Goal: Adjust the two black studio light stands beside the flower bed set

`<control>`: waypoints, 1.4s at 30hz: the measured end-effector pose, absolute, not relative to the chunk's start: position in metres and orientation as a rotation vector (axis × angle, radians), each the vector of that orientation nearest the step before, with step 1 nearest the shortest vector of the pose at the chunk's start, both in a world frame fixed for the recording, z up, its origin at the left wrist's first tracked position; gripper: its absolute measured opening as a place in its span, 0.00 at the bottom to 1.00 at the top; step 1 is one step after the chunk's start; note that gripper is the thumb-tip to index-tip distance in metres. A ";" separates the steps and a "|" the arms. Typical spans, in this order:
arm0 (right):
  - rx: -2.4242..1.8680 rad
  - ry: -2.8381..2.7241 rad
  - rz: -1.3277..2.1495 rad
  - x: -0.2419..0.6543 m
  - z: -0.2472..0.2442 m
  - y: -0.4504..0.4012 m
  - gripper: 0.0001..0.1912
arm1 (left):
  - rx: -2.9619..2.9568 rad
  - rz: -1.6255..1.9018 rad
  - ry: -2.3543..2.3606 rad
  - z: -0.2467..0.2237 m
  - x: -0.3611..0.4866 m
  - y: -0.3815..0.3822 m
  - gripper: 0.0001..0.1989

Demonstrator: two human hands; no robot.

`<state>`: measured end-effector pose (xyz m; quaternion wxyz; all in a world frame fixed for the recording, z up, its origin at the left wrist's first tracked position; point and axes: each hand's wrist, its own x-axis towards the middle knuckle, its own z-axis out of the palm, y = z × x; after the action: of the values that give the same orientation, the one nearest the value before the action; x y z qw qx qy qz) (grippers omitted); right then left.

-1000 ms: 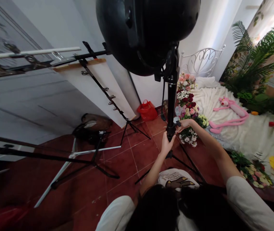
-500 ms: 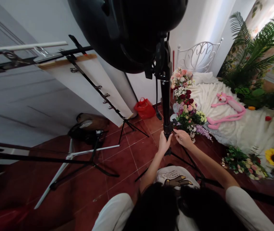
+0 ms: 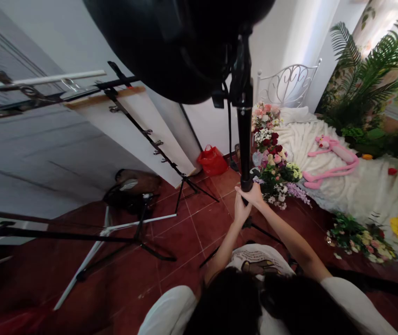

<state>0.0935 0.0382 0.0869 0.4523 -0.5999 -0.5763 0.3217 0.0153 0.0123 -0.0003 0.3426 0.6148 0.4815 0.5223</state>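
A black stand pole [image 3: 245, 149] rises in front of me and carries a large dark rounded lamp head [image 3: 181, 56] at the top. My left hand [image 3: 241, 210] is wrapped round the pole, low down, just under a collar with a knob. My right hand [image 3: 253, 195] grips the same pole from the right, slightly above my left and touching it. A black cable [image 3: 230, 125] hangs beside the pole. The stand's dark legs spread out below my hands, partly hidden by my arms.
Left are a clipped white backdrop [image 3: 165, 144] on a thin stand, a white stand leg [image 3: 80, 272] and dark bags. A red bag [image 3: 212, 160] lies by the wall. Flowers [image 3: 275, 158] edge a white-covered bed [image 3: 296, 135] with a pink plush toy [image 3: 341, 153].
My right hand has moved left from beside the pole and closed on it. My left hand stays on the pole. The view has shifted slightly.
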 end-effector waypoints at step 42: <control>-1.328 -1.471 0.805 0.146 0.001 0.024 0.23 | 1.159 1.570 1.296 0.059 0.048 0.044 0.15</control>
<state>0.1455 0.0243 0.0007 0.4805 -0.5444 -0.6032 0.3301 0.0475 0.0435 0.0591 0.3892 0.4558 0.5096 0.6173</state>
